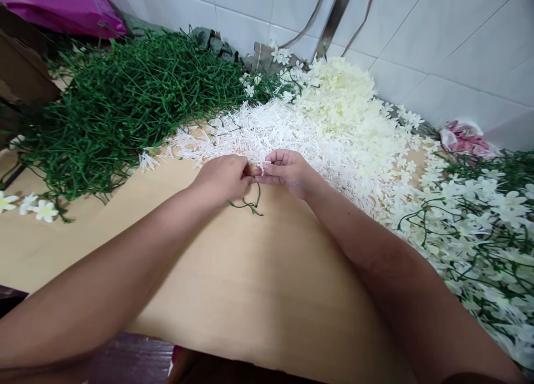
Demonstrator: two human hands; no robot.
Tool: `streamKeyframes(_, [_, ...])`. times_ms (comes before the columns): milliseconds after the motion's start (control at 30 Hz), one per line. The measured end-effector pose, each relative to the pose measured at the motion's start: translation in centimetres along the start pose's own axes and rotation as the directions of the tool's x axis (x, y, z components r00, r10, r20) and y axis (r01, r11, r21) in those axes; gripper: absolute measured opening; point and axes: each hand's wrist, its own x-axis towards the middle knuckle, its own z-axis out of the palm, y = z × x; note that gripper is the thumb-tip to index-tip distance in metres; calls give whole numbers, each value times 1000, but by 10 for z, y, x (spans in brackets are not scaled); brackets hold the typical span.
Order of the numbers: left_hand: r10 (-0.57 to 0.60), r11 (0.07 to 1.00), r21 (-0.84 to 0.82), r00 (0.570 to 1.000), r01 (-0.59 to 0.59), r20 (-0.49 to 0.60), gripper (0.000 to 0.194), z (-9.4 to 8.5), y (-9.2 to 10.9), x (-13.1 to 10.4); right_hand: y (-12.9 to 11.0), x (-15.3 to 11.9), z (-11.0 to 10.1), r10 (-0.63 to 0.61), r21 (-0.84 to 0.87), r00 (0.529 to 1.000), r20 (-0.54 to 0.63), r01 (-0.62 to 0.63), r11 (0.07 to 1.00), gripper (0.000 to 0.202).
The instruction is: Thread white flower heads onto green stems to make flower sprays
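Note:
My left hand [225, 178] is closed on a green plastic flower stem [250, 206], whose thin branches hang below the fingers over the cardboard. Close against it, my right hand [290, 172] pinches a small white plastic piece [262, 164] between thumb and forefinger. The fingertips of both hands meet at the upper end of the stem. Just beyond the hands lies a heap of thin white plastic pieces [271, 128]. Whether the white piece touches the stem is hard to make out.
A large pile of green stems [146, 89] lies at the back left. Cream-white petals [342, 94] are heaped at the back right. Stems with white flowers [479, 239] cover the right side. Brown cardboard [233, 284] spans the work surface, and a tiled wall [396, 28] stands behind.

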Motion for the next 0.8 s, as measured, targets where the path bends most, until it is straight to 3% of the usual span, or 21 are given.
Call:
streamKeyframes(100, [59, 982, -176, 997, -69, -59, 19, 8, -5, 4, -1, 1, -6, 15, 67, 1000, 24, -16, 998, 27])
streamKeyframes(200, [92, 898, -423, 991, -124, -94, 20, 16, -11, 6, -4, 1, -9, 14, 97, 1000, 9, -15, 995, 26])
streamKeyframes(300, [105, 849, -510, 990, -139, -96, 25, 17, -10, 5, -10, 0, -12, -23, 108, 1000, 11, 22, 994, 26])
streamKeyframes(367, [79, 893, -437, 993, -110, -88, 29, 15, -5, 4, -15, -1, -16, -66, 101, 998, 14, 65, 993, 28])
streamKeyframes(467, [39, 980, -192, 997, -52, -70, 35, 11, 10, 1, -24, -2, -23, -112, 53, 994, -5, 113, 992, 29])
streamKeyframes(567, [93, 996, -7, 993, -93, -66, 34, 10, 25, -2, -29, -3, -27, -129, 6, 991, -23, 129, 992, 29])
streamKeyframes(800, [173, 983, 60, 985, -171, -23, 11, 6, 33, -13, -33, -5, -25, -125, -52, 992, 4, 125, 991, 32])
